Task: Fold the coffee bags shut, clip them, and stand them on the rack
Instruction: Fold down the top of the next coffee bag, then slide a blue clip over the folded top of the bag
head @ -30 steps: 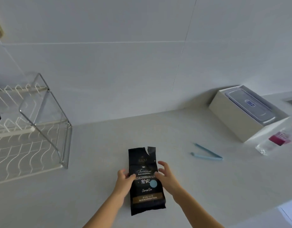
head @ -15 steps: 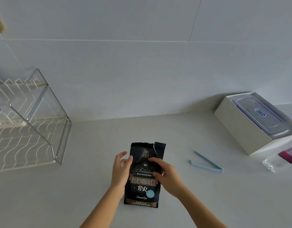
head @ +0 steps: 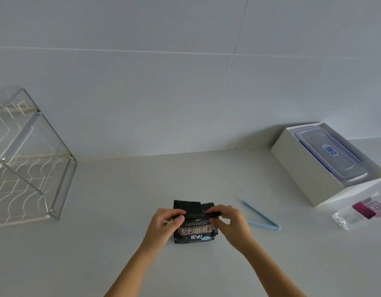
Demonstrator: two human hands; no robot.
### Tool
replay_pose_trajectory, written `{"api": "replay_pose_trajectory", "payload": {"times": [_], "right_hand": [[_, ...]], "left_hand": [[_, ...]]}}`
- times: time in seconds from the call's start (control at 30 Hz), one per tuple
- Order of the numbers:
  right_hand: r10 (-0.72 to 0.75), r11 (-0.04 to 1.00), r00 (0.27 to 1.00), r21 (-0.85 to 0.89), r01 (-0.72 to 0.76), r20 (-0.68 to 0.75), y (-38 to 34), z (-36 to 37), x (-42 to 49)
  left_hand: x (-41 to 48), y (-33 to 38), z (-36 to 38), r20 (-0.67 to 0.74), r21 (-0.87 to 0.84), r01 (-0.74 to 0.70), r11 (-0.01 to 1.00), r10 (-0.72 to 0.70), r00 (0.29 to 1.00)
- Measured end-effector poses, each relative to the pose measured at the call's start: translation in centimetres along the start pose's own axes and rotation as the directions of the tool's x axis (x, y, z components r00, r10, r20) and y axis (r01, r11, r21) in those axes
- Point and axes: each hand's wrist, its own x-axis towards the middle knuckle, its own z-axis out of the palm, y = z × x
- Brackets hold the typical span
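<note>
A black coffee bag (head: 195, 231) with gold and blue print stands on the white counter near the front middle. Its torn top is bent over along a crease. My left hand (head: 164, 222) pinches the left end of that crease. My right hand (head: 228, 221) pinches the right end. A light blue clip (head: 261, 217) lies open in a V on the counter, just right of my right hand and apart from the bag. The wire rack (head: 35, 168) stands at the far left against the wall.
A white box (head: 309, 172) holding a clear lidded container (head: 329, 155) sits at the back right. A clear bottle with a magenta label (head: 363, 210) lies in front of it. The tiled wall runs along the back of the counter.
Both hands slid from the bag's middle up to its top edge and bent the top over. The view has tilted, so the bag sits lower in the frame.
</note>
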Motion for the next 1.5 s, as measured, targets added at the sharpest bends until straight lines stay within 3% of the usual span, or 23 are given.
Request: {"api": "replay_pose_trajectory", "payload": {"times": [0.07,0.13,0.3,0.37,0.43,0.5,0.6,0.73,0.9,1.0,1.2,1.5], "right_hand": [[0.012,1.0,1.0,-0.004,-0.012,-0.019,0.8,-0.2,-0.2],[-0.002,1.0,0.999,-0.013,0.001,-0.032,1.5,-0.2,-0.2],[0.017,1.0,1.0,-0.015,-0.017,0.015,3.5,-1.2,0.5],[0.086,0.993,0.991,-0.077,-0.093,-0.099,5.6,-2.5,0.8],[0.219,0.95,0.946,-0.171,-0.263,-0.237,8.5,-4.1,1.0],[0.366,0.869,0.89,-0.242,-0.431,-0.272,11.2,-5.8,0.6],[0.419,0.815,0.867,-0.309,-0.489,-0.268,13.9,-6.9,-0.5],[0.372,0.82,0.887,-0.352,-0.452,-0.274,14.6,-6.8,-0.9],[0.287,0.952,0.942,-0.056,-0.3,-0.173,12.0,-7.0,0.8],[0.15,0.988,0.984,-0.009,-0.152,-0.092,8.7,-6.7,2.4],[0.018,0.983,0.992,-0.183,0.005,0.123,4.0,-5.6,4.2],[-0.079,0.899,0.971,-0.405,0.168,0.227,0.3,-2.8,5.1]], "left_hand": [[0.1,-0.7,0.3,0.075,0.156,-0.008,0.988,-0.004,0.997],[0.4,-1.2,1.0,0.064,0.183,-0.016,0.983,0.004,0.998],[1.0,-2.1,2.5,-0.014,-0.088,0.077,0.993,-0.078,0.997],[1.2,-2.4,2.5,-0.042,-0.148,0.12,0.982,-0.127,0.991],[1.5,-2.6,2.3,-0.075,-0.151,0.141,0.979,-0.153,0.985],[1.8,-2.7,2.4,-0.08,-0.137,0.154,0.979,-0.166,0.983],[2.2,-2.9,2.4,-0.065,-0.135,0.19,0.972,-0.2,0.978],[2.8,-3.0,2.2,-0.029,-0.181,0.224,0.957,-0.233,0.972],[2.8,-2.8,2.5,-0.036,-0.27,0.222,0.937,-0.24,0.97],[2.9,-3.1,2.7,-0.075,-0.278,0.2,0.939,-0.229,0.97],[2.8,-3.4,2.9,-0.088,-0.305,0.168,0.937,-0.204,0.975],[2.5,-3.2,2.4,-0.052,-0.288,0.146,0.946,-0.168,0.984]]}}
